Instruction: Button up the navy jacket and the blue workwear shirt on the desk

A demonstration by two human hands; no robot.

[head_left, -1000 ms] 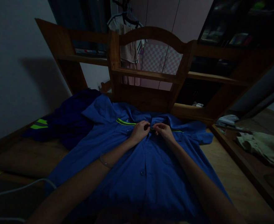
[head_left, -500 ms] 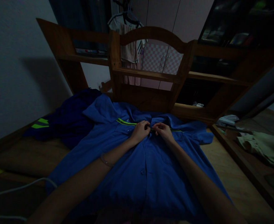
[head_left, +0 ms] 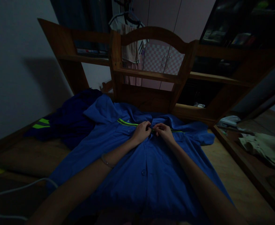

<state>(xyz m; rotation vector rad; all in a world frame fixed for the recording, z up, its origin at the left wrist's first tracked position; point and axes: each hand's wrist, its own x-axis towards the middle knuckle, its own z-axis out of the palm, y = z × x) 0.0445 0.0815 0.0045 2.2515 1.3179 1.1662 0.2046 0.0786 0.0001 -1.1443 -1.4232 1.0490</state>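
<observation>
A blue short-sleeved work shirt (head_left: 128, 175) with a yellow-green stripe across the chest lies spread front side up on a wooden surface. At the upper front opening, my left hand (head_left: 142, 131) pinches the placket edge, fingers curled. Just to its right my right hand (head_left: 163, 131) also pinches the shirt, thumb and forefinger together. Whatever small part sits between the fingertips is hidden. Lower on the placket a round button (head_left: 144, 172) shows. A clear bangle (head_left: 106, 161) circles my left wrist.
Dark blue clothing (head_left: 69, 115) with a yellow-green band is heaped at left. A wooden shelf frame (head_left: 149, 97) stands behind the shirt. A white cable (head_left: 22, 187) runs at lower left. Pale cloth (head_left: 266, 150) lies at right, beyond a wooden edge.
</observation>
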